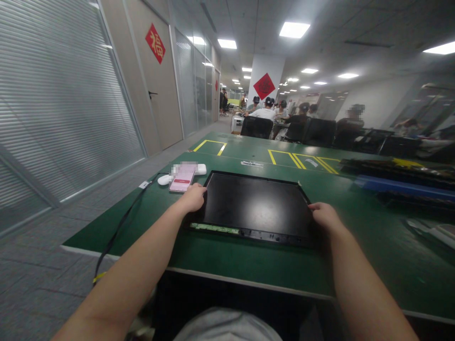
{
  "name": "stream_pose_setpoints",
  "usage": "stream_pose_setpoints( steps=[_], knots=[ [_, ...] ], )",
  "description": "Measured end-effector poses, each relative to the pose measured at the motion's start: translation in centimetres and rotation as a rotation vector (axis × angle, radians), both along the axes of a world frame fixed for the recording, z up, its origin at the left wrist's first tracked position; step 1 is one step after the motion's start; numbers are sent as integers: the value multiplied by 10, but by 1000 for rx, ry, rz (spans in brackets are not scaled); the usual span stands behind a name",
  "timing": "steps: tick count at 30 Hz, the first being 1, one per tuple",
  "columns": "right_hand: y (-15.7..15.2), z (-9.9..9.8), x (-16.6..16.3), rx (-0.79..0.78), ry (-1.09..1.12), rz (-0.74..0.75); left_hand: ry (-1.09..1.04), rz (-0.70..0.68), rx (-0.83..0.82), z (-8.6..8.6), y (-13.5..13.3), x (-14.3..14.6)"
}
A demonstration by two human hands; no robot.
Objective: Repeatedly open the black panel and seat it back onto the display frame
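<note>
A black flat display panel (254, 201) lies in front of me, its glossy face up, with a green circuit strip (215, 228) along the left part of its near edge. My left hand (194, 197) grips the panel's left edge, thumb on top and fingers curled out of sight. At the opposite edge, my right hand (326, 215) holds the frame in the same way, its fingers mostly hidden underneath. Just beyond my left hand, a phone with a pink screen (182, 179) leans on a white object (201, 169).
The green table (241, 265) carries yellow tape outlines (209, 142) towards its far side. Stacked dark panels (398, 173) and a blue strip (391, 187) lie at the right. A black cable (124, 218) hangs over the left edge. Several people sit beyond black chairs (256, 127).
</note>
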State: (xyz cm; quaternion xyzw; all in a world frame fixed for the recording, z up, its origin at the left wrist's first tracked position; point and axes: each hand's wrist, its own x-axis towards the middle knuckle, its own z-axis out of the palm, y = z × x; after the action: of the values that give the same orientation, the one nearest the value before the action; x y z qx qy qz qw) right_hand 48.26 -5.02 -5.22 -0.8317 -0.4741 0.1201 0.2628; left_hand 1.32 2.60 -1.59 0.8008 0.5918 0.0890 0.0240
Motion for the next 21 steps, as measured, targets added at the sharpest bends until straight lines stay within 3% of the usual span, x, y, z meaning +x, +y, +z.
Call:
stream_pose_setpoints(
  steps=[10,21],
  knots=[
    [0,0,-3,28,-82,-14,-58,16,12,-3,2,-2],
    [-2,9,-5,16,21,-45,-53,36,14,6,-5,-4]
  ],
)
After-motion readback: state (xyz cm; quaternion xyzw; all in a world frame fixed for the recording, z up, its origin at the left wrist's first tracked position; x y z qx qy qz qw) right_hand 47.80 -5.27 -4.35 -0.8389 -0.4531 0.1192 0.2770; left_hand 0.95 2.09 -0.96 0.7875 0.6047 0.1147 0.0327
